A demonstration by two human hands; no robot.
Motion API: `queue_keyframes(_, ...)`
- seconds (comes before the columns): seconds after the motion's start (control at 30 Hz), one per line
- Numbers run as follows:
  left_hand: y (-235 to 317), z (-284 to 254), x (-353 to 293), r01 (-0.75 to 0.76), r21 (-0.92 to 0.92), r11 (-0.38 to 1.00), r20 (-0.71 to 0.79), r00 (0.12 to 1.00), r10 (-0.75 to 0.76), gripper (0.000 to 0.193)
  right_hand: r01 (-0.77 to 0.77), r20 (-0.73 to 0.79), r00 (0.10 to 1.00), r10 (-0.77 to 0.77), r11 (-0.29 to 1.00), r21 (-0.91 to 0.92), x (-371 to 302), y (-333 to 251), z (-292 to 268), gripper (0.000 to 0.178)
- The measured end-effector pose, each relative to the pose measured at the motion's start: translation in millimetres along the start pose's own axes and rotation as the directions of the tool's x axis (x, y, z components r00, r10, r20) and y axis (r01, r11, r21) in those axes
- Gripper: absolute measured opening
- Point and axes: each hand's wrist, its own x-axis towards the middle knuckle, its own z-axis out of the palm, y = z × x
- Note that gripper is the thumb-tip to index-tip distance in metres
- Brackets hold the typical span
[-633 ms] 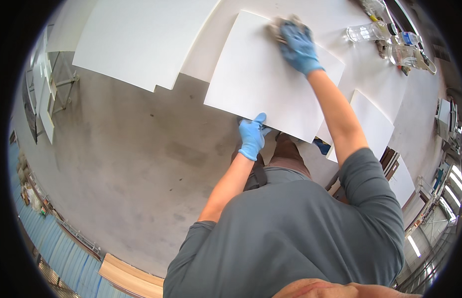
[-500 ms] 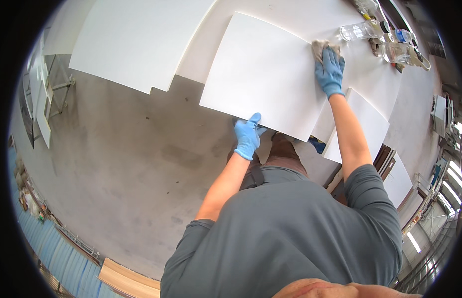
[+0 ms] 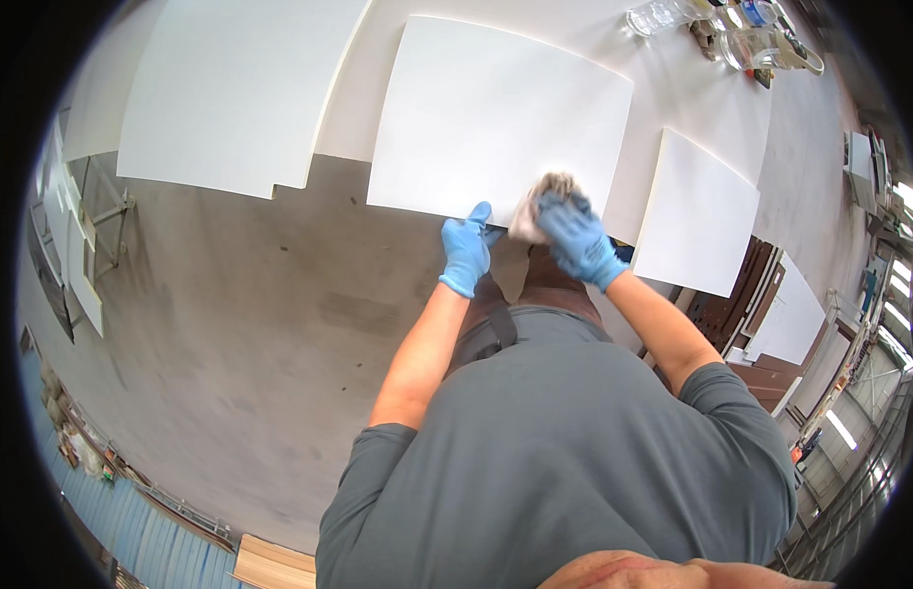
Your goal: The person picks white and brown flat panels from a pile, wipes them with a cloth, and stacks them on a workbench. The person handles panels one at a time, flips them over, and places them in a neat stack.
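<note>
A white rectangular panel (image 3: 501, 113) lies on the pale worktable (image 3: 344, 123) in front of me. My left hand (image 3: 466, 249), in a blue glove, grips the panel's near edge at its left part, thumb on top and the other fingers under it. In my right hand (image 3: 577, 234), gloved the same way and a little blurred by motion, is a crumpled greyish-white rag (image 3: 541, 204). The rag is at the panel's near edge, right of my left hand. Part of the rag is hidden by my fingers.
A larger white panel (image 3: 236, 88) with a notched corner lies at the left, a smaller one (image 3: 697, 211) at the right. Clear plastic bottles (image 3: 756, 49) lie at the far right. Brown boards (image 3: 736, 294) lean below the table's right side. Wooden planks (image 3: 275, 567) rest behind me.
My right hand has brought the rag from the panel's far right corner to its near edge. The panel has turned slightly, and my left hand still holds its near edge.
</note>
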Motion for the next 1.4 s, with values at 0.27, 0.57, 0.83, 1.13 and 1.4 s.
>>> queue_keyframes(0.27, 12, 5, -10, -0.014, -0.025, 1.0, 0.114, 0.993, 0.017, 0.028, -0.345, -0.433, 0.889, 0.147, 0.837, -0.425, 186, 119, -30, 0.058)
queue_keyframes(0.57, 20, 3, -14, 0.02, -0.106, 0.994, 0.192, 0.981, 0.0, 0.03, 0.053, -0.379, 0.917, -0.122, 0.981, -0.188, 311, -5, 58, 0.036)
queue_keyframes(0.83, 22, -40, -1, -0.295, -0.068, 0.953, 0.753, 0.612, 0.243, 0.033, 0.565, -0.019, 0.825, -0.565, 0.825, 0.0, 187, -45, 32, 0.056)
queue_keyframes(1.13, 41, -29, -5, 0.394, -0.348, 0.851, 0.684, 0.727, -0.056, 0.066, 0.398, 0.078, 0.916, -0.394, 0.917, -0.039, -2, 25, -39, 0.054)
queue_keyframes(1.4, 45, 0, -7, 0.122, -0.058, 0.991, 0.088, 0.989, -0.116, 0.04, -0.48, -0.027, 0.868, 0.496, 0.852, 0.209, -105, 32, -83, 0.056)
